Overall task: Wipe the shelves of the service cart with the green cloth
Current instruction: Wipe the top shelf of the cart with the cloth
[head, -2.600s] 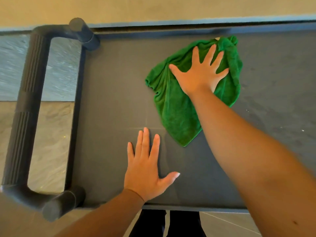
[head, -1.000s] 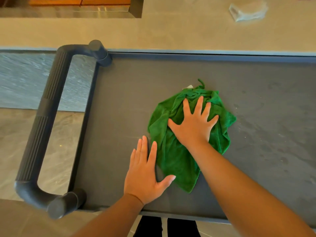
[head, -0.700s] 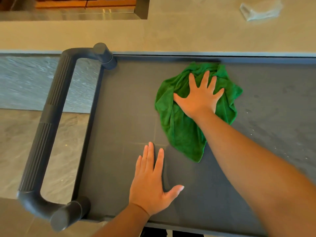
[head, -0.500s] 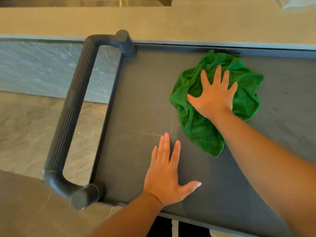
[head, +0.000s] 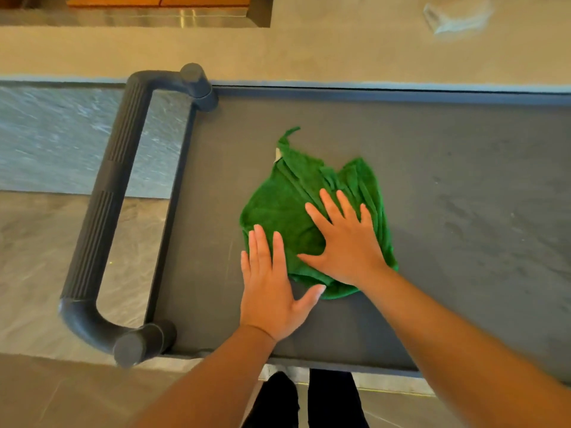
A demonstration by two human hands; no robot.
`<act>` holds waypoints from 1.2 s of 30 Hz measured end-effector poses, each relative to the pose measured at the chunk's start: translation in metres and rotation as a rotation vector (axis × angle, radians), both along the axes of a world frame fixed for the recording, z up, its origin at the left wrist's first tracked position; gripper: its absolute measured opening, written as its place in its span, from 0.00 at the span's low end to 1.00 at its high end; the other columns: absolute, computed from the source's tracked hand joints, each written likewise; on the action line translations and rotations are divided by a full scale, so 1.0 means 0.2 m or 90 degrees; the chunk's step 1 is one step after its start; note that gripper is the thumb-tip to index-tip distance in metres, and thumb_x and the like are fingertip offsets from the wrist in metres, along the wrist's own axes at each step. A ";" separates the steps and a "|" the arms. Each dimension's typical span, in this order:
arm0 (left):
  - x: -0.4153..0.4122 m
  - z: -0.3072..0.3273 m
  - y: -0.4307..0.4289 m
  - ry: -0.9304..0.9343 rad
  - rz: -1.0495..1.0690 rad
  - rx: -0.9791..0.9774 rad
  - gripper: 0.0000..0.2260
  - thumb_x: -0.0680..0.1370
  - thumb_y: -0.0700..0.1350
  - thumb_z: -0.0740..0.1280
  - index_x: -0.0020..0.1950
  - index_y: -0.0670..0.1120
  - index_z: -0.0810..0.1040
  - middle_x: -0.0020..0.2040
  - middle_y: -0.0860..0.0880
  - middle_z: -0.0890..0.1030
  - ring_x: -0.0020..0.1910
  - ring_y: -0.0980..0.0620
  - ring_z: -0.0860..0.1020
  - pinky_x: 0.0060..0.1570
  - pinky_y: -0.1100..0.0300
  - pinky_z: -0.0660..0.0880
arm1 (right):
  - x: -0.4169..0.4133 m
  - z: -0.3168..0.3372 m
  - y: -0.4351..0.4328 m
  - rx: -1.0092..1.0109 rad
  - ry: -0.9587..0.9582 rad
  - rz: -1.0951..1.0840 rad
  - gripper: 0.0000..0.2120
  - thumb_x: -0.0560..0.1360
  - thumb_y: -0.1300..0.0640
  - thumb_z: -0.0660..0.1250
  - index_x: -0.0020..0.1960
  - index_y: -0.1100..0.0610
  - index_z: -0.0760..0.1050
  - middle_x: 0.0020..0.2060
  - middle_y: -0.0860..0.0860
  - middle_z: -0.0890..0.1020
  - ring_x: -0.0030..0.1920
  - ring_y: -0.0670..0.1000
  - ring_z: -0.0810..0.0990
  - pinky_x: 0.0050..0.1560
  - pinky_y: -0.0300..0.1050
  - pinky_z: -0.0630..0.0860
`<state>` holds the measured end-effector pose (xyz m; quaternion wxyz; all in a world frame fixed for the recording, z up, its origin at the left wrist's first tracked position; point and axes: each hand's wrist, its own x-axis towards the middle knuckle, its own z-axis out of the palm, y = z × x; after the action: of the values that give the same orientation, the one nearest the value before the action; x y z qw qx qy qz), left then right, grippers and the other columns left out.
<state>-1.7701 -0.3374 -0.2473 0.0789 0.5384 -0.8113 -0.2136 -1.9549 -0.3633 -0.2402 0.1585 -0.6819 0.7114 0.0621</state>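
Support: left hand [head: 272, 282] lies flat on the top shelf [head: 448, 180], fingers straight, fingertips meeting the green cloth [head: 278, 205] — likely for balance.
Wiper: right hand [head: 346, 242] spread flat, pressing the green cloth down for friction.
Cloth: crumpled mid-shelf — toward the handle [head: 114, 186] end.

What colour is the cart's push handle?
Dark grey, with ribbed grip sections: the handle, clearest in the head view.

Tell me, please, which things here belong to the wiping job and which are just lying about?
For the job: green cloth, cart shelf, right hand pressing the cloth, left hand flat on the shelf.
Lying about: clear plastic item on the counter; cart handle.
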 end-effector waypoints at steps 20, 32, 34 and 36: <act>0.13 0.19 -0.08 0.201 -0.007 0.265 0.50 0.69 0.75 0.55 0.81 0.52 0.37 0.80 0.52 0.33 0.78 0.55 0.31 0.78 0.44 0.40 | 0.66 0.07 0.35 0.083 -0.004 -0.020 0.46 0.73 0.26 0.51 0.79 0.43 0.30 0.79 0.58 0.33 0.77 0.65 0.30 0.73 0.73 0.39; 0.47 0.08 0.16 0.111 0.134 0.041 0.46 0.75 0.75 0.47 0.81 0.44 0.43 0.80 0.47 0.35 0.79 0.50 0.33 0.76 0.50 0.34 | 0.72 0.04 0.08 0.028 -0.003 0.048 0.45 0.70 0.22 0.49 0.81 0.42 0.48 0.81 0.55 0.40 0.80 0.62 0.38 0.73 0.72 0.45; 0.46 0.08 0.16 0.094 0.144 0.046 0.47 0.74 0.76 0.45 0.81 0.44 0.43 0.80 0.48 0.34 0.79 0.50 0.32 0.76 0.51 0.32 | 0.72 0.03 -0.05 0.005 -0.004 0.034 0.45 0.69 0.21 0.45 0.81 0.41 0.49 0.81 0.55 0.41 0.80 0.61 0.39 0.74 0.72 0.45; 0.45 0.07 0.17 0.090 0.143 0.050 0.47 0.74 0.75 0.45 0.81 0.44 0.43 0.80 0.48 0.33 0.79 0.50 0.32 0.75 0.55 0.29 | 0.71 0.02 -0.19 -0.009 -0.020 0.020 0.46 0.68 0.21 0.44 0.81 0.42 0.49 0.81 0.54 0.41 0.80 0.61 0.39 0.74 0.73 0.45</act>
<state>-1.6792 -0.3041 -0.2324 0.1387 0.6123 -0.7292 -0.2723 -1.8126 -0.4020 -0.2366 0.1641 -0.6948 0.6985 0.0487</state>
